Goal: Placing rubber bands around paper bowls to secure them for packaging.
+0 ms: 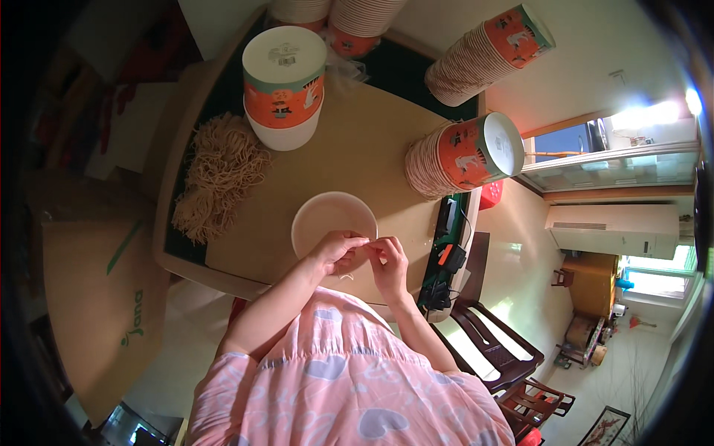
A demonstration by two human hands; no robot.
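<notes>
My left hand (pixel 339 251) and my right hand (pixel 389 264) meet fingertip to fingertip over the near rim of an open white paper bucket (pixel 316 212). Both are closed in a pinch on a thin pale string (pixel 346 277). One end of it dangles below my left hand; the part between the fingertips is mostly hidden. To the left lies a tangled heap of beige strings (pixel 219 178). Beyond the open bucket, upside-down paper buckets stand nested (pixel 286 93), the outer one with an orange and green printed band.
Nested bucket stacks lean at the right, one near (pixel 465 156) and one farther back (pixel 487 56); more stacks (pixel 357 26) stand at the far edge. Black chargers and cables (pixel 446 260) line the table's right side. A cardboard box (pixel 100 297) is at left, wooden chairs (pixel 491 349) at right.
</notes>
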